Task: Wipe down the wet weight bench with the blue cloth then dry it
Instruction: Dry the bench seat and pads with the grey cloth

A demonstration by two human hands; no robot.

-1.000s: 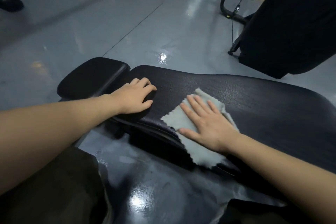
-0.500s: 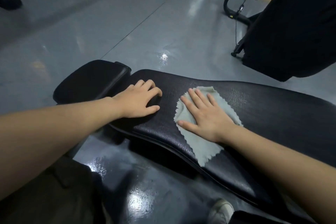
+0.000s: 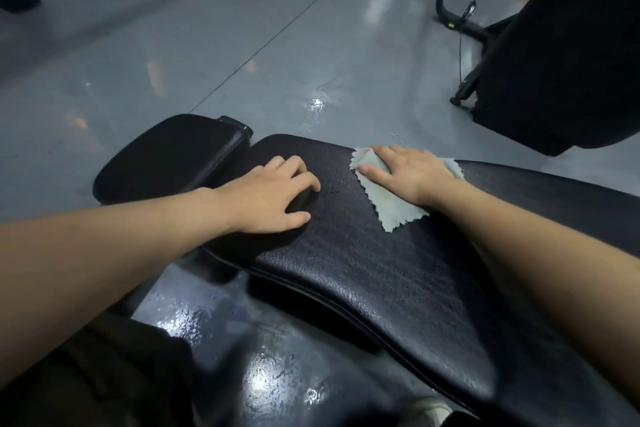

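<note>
Black textured desk (image 3: 363,253), glossy grey floor (image 3: 242,28); my right hand (image 3: 412,173) flat on cloth (image 3: 391,211), left hand (image 3: 273,198) resting released.

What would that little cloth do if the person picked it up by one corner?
The cloth would probably hang limp: it looks thin and lies flat, following the curve of the bench pad. It seems light, being small beside the right hand pressing it. On the wet-looking pad it may cling a little.
</note>
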